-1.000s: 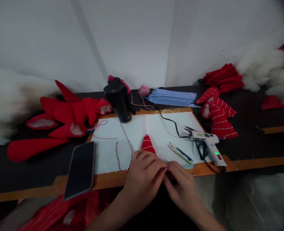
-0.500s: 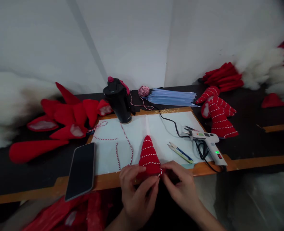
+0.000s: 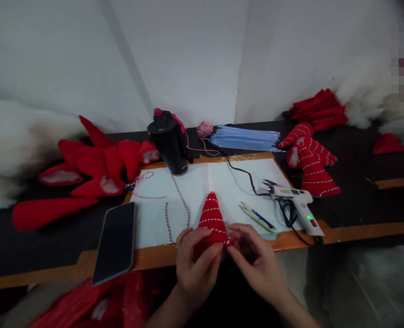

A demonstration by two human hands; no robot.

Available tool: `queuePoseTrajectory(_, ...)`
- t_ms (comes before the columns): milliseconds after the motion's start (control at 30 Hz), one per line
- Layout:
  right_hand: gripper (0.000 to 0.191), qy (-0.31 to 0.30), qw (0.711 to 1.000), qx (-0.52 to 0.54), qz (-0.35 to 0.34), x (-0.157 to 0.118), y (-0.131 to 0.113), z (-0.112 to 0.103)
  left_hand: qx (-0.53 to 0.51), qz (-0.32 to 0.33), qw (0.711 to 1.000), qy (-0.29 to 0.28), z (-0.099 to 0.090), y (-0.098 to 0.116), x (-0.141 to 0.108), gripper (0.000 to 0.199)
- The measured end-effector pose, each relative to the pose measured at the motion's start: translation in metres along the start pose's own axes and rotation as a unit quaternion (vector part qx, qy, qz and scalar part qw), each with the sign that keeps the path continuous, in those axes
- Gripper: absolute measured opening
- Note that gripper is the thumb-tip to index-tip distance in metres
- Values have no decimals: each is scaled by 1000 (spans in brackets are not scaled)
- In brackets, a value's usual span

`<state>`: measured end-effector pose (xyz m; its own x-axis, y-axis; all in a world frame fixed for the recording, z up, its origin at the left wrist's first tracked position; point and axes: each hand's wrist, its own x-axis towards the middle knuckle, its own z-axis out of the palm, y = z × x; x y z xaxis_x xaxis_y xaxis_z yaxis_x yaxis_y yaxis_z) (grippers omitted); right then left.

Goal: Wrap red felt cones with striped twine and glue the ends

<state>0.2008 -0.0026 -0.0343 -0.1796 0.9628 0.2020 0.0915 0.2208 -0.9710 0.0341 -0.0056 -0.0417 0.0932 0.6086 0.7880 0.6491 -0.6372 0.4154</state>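
A small red felt cone (image 3: 213, 217) wound with red-and-white twisted cord points away from me at the front edge of the white work sheet (image 3: 229, 177). My left hand (image 3: 197, 266) is closed round its left side and base. At the lower right corner of the cone, my right hand (image 3: 255, 264) pinches the base edge where the cord runs. Thumbs of both hands press close to the bottom rim. Part of the base is hidden behind my fingers. Cut lengths of the cord (image 3: 180, 200) lie on the sheet left of the cone.
Right of the cone lie thread snips (image 3: 257, 217) and a white glue gun (image 3: 299, 207) with a green light. Blue-tinted glue sticks (image 3: 245, 138), a cord ball (image 3: 205, 129) and a black tumbler (image 3: 170, 146) stand behind. A phone (image 3: 115, 241), red stuffed cones (image 3: 99, 159) and finished striped cones (image 3: 314, 168) flank the sheet.
My left hand has shifted slightly right and the cone's base has turned a little. My right fingers have moved slightly on the base corner, still pinching.
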Motion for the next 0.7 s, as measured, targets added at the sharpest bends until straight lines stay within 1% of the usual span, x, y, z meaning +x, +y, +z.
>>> queuePoseTrajectory(67,40,-2,999,-28,-36,-1,0,-1,9,9,1000,5,1,-1,-1,24)
queuePoseTrajectory(100,41,-5,997,-47,-57,-1,0,-2,14,13,1000,9,2,-1,-1,23)
queuePoseTrajectory(200,37,-13,992,-79,-102,1,-2,-4,26,28,999,18,4,-3,-2,23)
queuePoseTrajectory(267,32,-11,992,-78,-99,2,-3,-3,27,38,999,22,4,-6,-2,23)
queuePoseTrajectory(367,23,1,995,-74,-68,2,-6,0,25,58,998,14,4,-9,0,22)
queuePoseTrajectory(467,13,22,995,-84,-57,2,-6,3,18,77,997,-22,1,-13,4,23)
queuePoseTrajectory(533,11,33,993,-93,-57,2,-6,4,3,87,995,-48,-1,-14,7,22)
queuePoseTrajectory(600,13,44,992,-103,-62,2,-5,5,-10,76,994,-72,-4,-16,11,19)
queuePoseTrajectory(700,14,59,988,-120,-75,1,-5,4,-24,41,992,-114,-6,-17,16,19)
